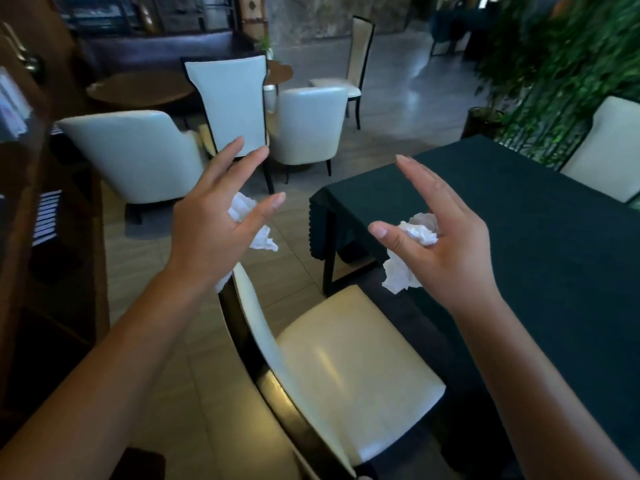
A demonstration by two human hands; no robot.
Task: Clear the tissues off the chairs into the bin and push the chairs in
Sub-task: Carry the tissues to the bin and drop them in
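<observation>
Here, both hands are raised over a cream chair (353, 368) w/ a bare seat. Left hand (214, 223) holds a crumpled tissue (254, 223) in its palm; right hand (446, 244) holds another tissue (412, 247), lower fingers curled, others spread. Prob. carrying them binward; no bin in view. Dark-clothed counter (519, 216) at right.

Chair (349, 368) left of table (519, 216)

- both forearms bare all the way up, no sleeves showing anywhere
- left hand (211, 223) has no rings, no watch
- right hand (446, 244) same deal, short plain nails
</observation>
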